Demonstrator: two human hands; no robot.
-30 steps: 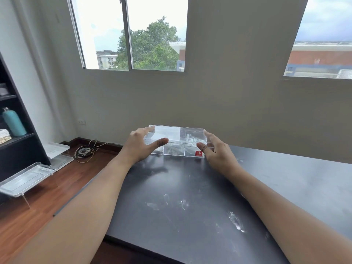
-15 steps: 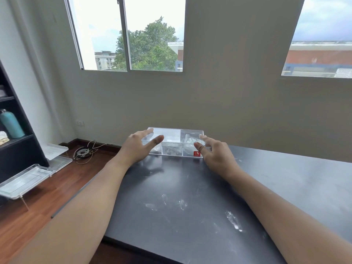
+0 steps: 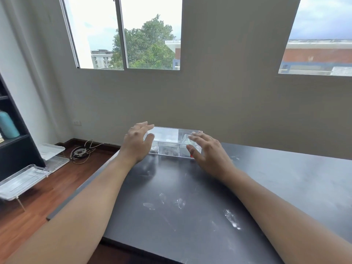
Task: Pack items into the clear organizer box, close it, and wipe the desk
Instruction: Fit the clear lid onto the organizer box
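Note:
The clear organizer box (image 3: 168,138) rests with its lid down at the far left corner of the black desk (image 3: 276,183). A white item and crumpled clear contents show through its compartments. My left hand (image 3: 136,143) is on the box's left end, fingers over the top corner and thumb against the side. My right hand (image 3: 207,151) lies on the right end, fingers spread on the lid and thumb on the front wall over a red sticker (image 3: 192,155). White smears (image 3: 231,219) mark the desk surface nearer to me.
A black shelf (image 3: 13,149) with a teal bottle (image 3: 7,124) stands at the left. Clear trays (image 3: 24,178) and a cable coil (image 3: 81,152) lie on the wooden floor. The desk's left edge drops off just beside the box. The wall is right behind it.
My right hand's fingers slid from the box's right end up onto the lid. The left hand's fingers spread over the top corner. The box has barely moved.

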